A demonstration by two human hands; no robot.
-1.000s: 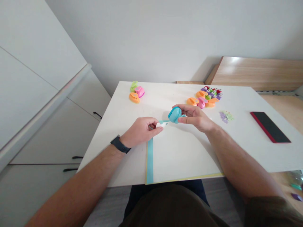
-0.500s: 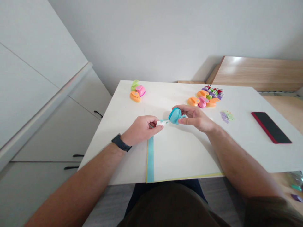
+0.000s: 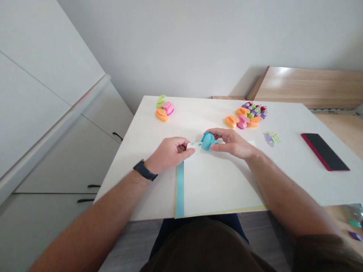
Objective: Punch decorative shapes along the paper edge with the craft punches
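Note:
My right hand (image 3: 231,142) is closed around a small blue paper punch (image 3: 207,141) at the top edge of a stack of paper sheets (image 3: 218,181). My left hand (image 3: 169,153) pinches the top left corner of the white sheet (image 3: 193,145), just left of the punch. A blue sheet shows as a strip (image 3: 179,189) along the stack's left side. I wear a dark watch (image 3: 144,171) on my left wrist.
The white table (image 3: 147,136) holds three punches (image 3: 163,109) at the back left, a cluster of coloured punches (image 3: 249,115) at the back right, small paper cut-outs (image 3: 271,138) and a dark phone (image 3: 324,152). White cabinets (image 3: 70,151) stand left, a wooden board (image 3: 309,87) behind.
My right hand has brought the blue punch slightly left and down onto the paper corner, closer to my left thumb. The left hand has barely shifted.

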